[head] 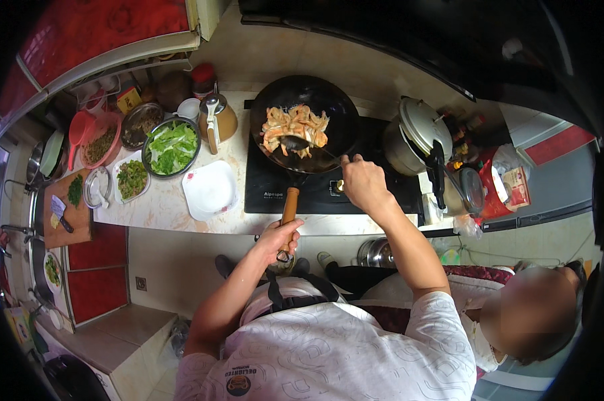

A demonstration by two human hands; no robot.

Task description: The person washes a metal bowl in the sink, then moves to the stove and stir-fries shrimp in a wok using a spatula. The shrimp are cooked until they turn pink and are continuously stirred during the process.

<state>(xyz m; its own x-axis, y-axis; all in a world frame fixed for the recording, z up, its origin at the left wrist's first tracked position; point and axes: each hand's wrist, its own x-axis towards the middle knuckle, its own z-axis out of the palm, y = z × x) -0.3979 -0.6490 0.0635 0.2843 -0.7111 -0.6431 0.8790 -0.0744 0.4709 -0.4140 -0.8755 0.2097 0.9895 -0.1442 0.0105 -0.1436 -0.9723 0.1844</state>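
Note:
My left hand (pixel 277 240) is closed around the wooden handle (pixel 290 203) of a black wok (pixel 332 110), which sits on the black cooktop (pixel 267 198). Orange-pink pieces that look like shrimp (pixel 299 123) lie heaped in the wok. My right hand (pixel 364 183) grips a ladle or turner with a thin dark shaft; its rounded metal head (pixel 294 144) rests among the pieces. The far end of that utensil's handle is hidden inside my fist. Just beyond my right hand is a brass-coloured control knob (pixel 340 186).
A pressure cooker (pixel 425 133) stands right of the wok. Leftward are a white plate (pixel 210 193), an oil jug (pixel 219 123), a bowl of lettuce (pixel 172 146), and a cutting board (pixel 84 225) with a cleaver (pixel 61 213). Another person (pixel 527 311) is close at my right.

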